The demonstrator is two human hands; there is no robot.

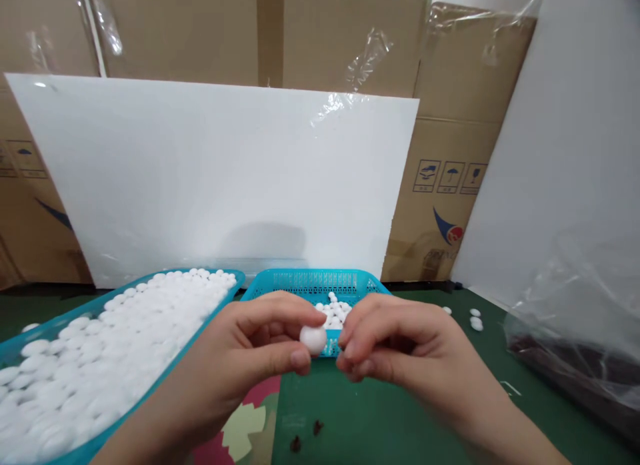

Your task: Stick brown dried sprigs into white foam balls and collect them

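Between the thumb and fingers of my left hand (265, 338) is a small white ball (313, 340). My right hand (390, 338) is just to the right of the ball, apart from it, with thumb and fingertips pinched together; what they hold, if anything, is too small to make out. Behind both hands stands a blue basket (315, 278) with some white balls (334, 312) in it. A larger blue tray (239, 278) full of white balls (125, 338) lies to the left of my left hand.
Two small dark brown bits (318, 426) lie on the green table (370, 418) below my hands. Several loose white balls (476, 320) are at the right, near a plastic-wrapped dark item (575, 365). A white board (240, 165) leans on cardboard boxes (470, 72) behind.
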